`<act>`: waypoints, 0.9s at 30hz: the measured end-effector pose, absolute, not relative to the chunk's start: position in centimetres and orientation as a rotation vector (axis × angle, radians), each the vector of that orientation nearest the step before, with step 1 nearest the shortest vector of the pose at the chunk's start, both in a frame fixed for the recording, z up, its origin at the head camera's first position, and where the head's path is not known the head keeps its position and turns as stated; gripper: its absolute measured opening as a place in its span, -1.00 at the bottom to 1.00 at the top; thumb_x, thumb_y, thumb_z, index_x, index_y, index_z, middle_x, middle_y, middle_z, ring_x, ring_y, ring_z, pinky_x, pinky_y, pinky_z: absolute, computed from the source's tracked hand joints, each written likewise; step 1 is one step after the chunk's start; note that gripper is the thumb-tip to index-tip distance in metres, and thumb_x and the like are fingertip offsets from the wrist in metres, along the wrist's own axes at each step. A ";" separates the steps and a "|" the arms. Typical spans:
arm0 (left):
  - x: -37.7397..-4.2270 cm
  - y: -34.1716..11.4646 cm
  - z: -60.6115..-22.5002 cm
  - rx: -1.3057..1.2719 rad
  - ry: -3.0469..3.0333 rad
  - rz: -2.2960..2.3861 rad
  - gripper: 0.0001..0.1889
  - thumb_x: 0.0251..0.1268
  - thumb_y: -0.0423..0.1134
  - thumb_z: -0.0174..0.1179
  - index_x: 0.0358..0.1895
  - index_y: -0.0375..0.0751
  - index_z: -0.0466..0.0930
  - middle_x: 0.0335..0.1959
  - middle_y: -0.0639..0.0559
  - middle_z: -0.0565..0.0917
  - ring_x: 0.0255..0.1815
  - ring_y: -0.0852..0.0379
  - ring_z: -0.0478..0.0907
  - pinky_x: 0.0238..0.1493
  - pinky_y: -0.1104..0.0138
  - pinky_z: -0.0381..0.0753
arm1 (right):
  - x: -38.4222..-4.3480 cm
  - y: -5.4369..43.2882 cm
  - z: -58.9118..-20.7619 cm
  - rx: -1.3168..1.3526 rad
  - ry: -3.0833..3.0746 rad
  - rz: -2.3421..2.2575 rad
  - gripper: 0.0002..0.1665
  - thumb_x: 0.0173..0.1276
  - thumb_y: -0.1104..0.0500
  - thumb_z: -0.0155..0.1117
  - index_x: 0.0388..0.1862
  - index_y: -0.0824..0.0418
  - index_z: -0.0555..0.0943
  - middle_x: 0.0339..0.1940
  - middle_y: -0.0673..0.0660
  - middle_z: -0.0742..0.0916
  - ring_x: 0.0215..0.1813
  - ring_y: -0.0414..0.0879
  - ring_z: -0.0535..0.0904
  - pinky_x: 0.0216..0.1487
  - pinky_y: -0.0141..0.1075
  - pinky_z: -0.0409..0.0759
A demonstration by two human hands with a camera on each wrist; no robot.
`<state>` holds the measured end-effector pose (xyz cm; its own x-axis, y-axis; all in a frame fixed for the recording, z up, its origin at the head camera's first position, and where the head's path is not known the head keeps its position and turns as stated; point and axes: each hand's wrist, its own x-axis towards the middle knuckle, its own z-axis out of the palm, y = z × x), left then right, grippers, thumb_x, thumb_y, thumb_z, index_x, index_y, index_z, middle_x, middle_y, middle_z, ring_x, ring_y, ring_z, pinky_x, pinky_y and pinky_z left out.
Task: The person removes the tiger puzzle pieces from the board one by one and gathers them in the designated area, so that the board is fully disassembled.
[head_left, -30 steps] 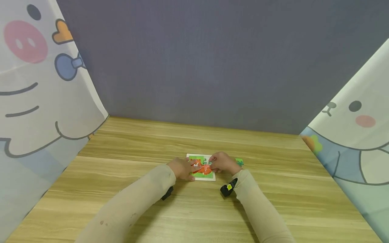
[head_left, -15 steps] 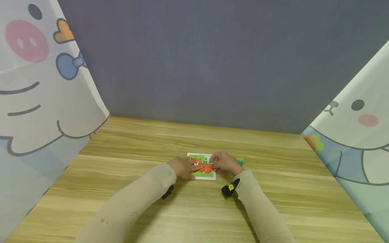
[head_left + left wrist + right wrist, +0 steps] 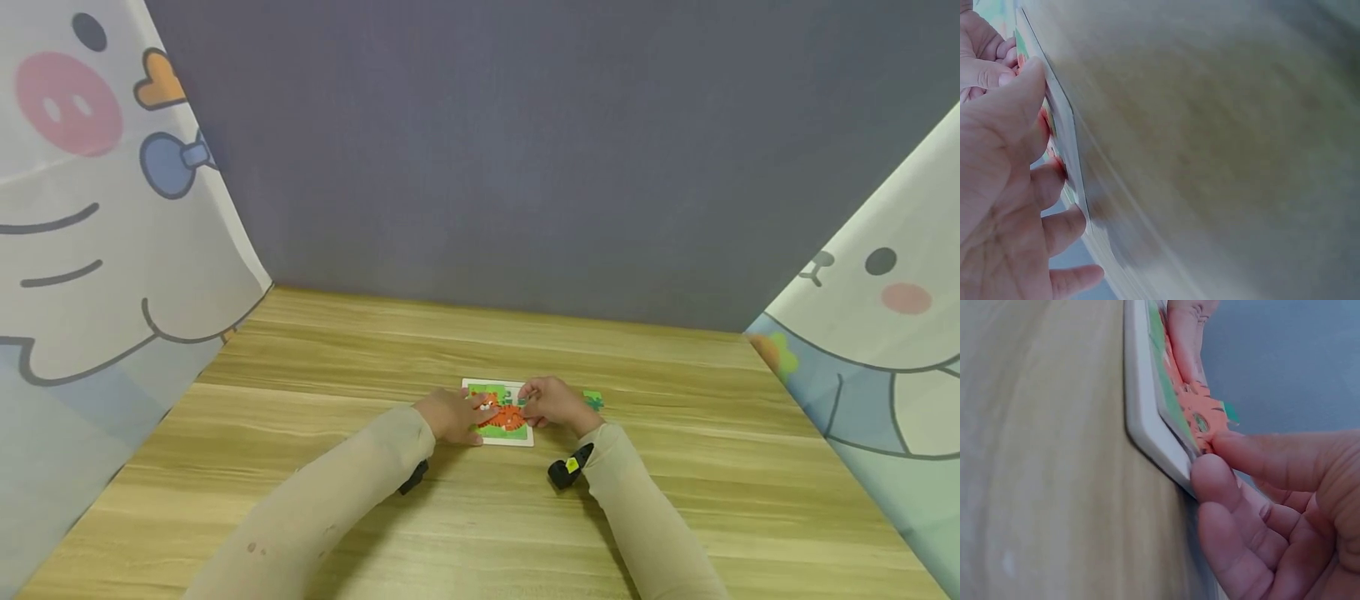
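A tiger jigsaw puzzle in a white-rimmed tray lies on the table between both hands. My left hand rests on its left part with fingers spread; in the left wrist view its fingertips lie over the tray edge. At the tray's right side my right hand pinches an orange puzzle piece with dark stripes and a bit of green, between thumb and forefinger. That piece stands tilted up from the green part of the puzzle in the right wrist view. Part of the tiger is hidden under the left fingers.
A loose green puzzle piece lies on the wooden table just right of the right hand. A grey panel stands behind the table. Cartoon-printed curtains hang at the left and right.
Both hands stay nearly in place over the puzzle. The orange piece at the right hand has shifted slightly, and the pinkish glare on the tiger's body is gone.
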<state>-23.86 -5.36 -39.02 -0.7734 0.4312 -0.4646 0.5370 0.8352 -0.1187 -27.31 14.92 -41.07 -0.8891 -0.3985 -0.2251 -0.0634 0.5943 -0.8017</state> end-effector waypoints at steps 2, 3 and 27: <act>-23.9 -5.3 -39.0 0.723 2.591 -0.336 -0.33 0.36 0.26 -0.07 0.51 0.37 0.01 0.52 0.26 0.04 0.50 0.15 0.03 0.31 0.12 0.32 | -27.3 15.0 -41.0 -0.372 2.438 -1.213 -0.89 0.23 0.41 0.23 -0.25 0.36 0.53 -0.62 0.05 0.63 -0.58 -0.18 0.56 -0.51 -0.30 0.60; -23.9 -5.3 -39.0 0.723 2.590 -0.333 -0.33 0.36 0.26 -0.07 0.51 0.37 0.02 0.52 0.26 0.04 0.50 0.14 0.03 0.32 0.12 0.31 | -27.2 15.0 -41.0 -0.374 2.433 -1.219 -0.89 0.22 0.42 0.22 -0.26 0.36 0.53 -0.62 0.05 0.63 -0.58 -0.18 0.56 -0.52 -0.30 0.60; -24.1 -5.3 -39.0 0.726 2.579 -0.323 -0.34 0.38 0.25 -0.06 0.50 0.40 0.00 0.53 0.27 0.00 0.51 0.13 0.00 0.38 0.06 0.20 | -26.9 15.5 -40.2 -0.435 2.349 -1.287 -0.87 0.17 0.43 0.27 -0.44 0.26 0.54 -0.58 0.02 0.63 -0.50 -0.17 0.58 -0.41 -0.29 0.62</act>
<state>-24.06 -5.33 -39.04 -0.7659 0.4383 -0.4705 0.5408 0.8349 -0.1026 -26.91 15.51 -40.18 -0.8606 -0.4619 -0.2143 -0.0680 0.5214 -0.8506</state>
